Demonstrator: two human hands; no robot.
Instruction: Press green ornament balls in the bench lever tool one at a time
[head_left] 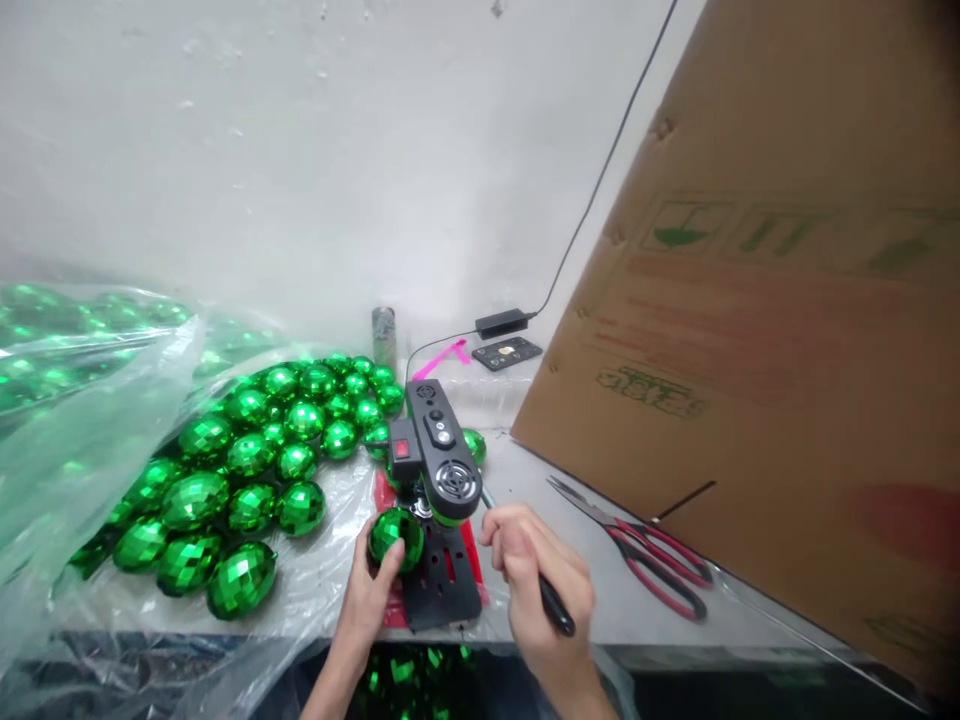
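Note:
My left hand (366, 575) is closed around a shiny green faceted ball (395, 540), held under the head of a small black bench drill press (442, 435) with a red switch. Where the ball meets the tool cannot be made out. A metal rod runs from the machine into my right hand (544, 590), whose fingers wrap round the lever's black handle (556, 608). Below the head lies the machine's slotted black base (442, 585), with red material showing at its edges.
Many green balls (251, 455) lie left on clear plastic sheeting (97, 430). Red-handled scissors (637, 550) rest at right, beside a large cardboard box (750, 330). Behind the machine are a power adapter (502, 323), a dark phone-like slab (507, 353) and a grey cylinder (384, 338).

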